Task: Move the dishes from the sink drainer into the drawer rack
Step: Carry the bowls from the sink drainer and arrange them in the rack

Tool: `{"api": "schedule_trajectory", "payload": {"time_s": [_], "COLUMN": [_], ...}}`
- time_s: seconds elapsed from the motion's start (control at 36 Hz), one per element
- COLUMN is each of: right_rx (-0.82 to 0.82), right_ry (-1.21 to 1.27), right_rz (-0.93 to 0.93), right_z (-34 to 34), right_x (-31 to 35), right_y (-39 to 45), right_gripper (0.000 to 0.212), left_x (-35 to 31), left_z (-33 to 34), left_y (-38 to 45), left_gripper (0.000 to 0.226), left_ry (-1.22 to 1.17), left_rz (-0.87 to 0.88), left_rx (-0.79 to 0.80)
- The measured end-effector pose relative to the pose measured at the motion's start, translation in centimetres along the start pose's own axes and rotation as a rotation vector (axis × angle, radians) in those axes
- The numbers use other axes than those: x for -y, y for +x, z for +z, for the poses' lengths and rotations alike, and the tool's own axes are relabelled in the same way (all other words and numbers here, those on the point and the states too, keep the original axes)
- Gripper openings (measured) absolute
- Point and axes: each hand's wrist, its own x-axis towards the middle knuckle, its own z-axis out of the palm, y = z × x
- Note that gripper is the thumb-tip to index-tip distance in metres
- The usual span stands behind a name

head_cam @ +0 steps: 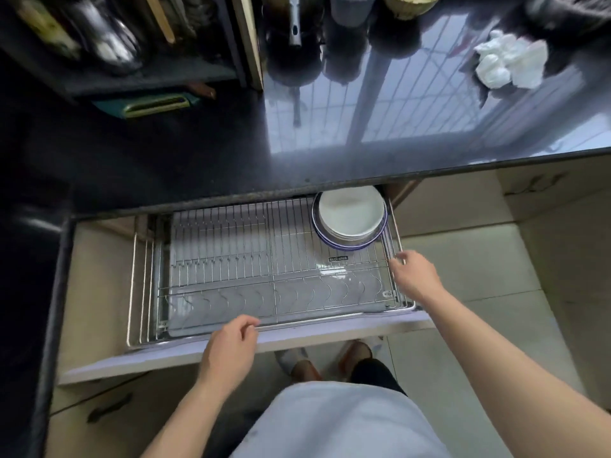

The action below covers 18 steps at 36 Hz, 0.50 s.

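The drawer rack [231, 259] stands pulled out under the black counter, a wire rack over a grey tray. A stack of white plates [350, 214] with a blue-rimmed one underneath lies flat at its back right corner. My left hand [231, 345] rests on the drawer's front edge with fingers loosely curled over the front rail. My right hand [413, 276] is at the rack's right side rail, fingertips touching the wire. Neither hand holds a dish. The sink drainer is not in view.
The glossy black counter [363, 127] overhangs the drawer's back. A crumpled white cloth [509, 61] lies at its far right, and dark jars and a pot stand along the back. A shelf with metal utensils [109, 41] is at the upper left. My feet are below the drawer front.
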Motion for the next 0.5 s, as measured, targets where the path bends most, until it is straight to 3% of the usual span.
{"api": "schedule_trajectory", "payload": {"time_s": [0.11,0.22,0.33,0.5], "right_rx": [0.040,0.057,0.048,-0.042], "right_ry": [0.154,0.239,0.278,0.422], "right_rz": [0.058,0.048,-0.016,-0.106], "right_z": [-1.0,-2.9,-6.5,-14.0], "right_x": [-2.5,-2.9,-2.5,-4.8], "right_y": [-2.8,-4.9,-6.6,-8.5], "right_gripper": [0.030,0.023,0.022,0.022], "left_x": [-1.5,-5.3,-11.2,-22.7], "left_z": [-0.9,-1.6,-2.3,-1.3], "left_y": [-0.7,-0.6,-1.5,-5.6], "left_gripper": [0.020,0.017,0.030,0.028], "left_ry": [0.006,0.110,0.225,0.287], "left_rz": [0.032,0.117,0.225,0.437], "left_rx": [0.035,0.170,0.226,0.195]}}
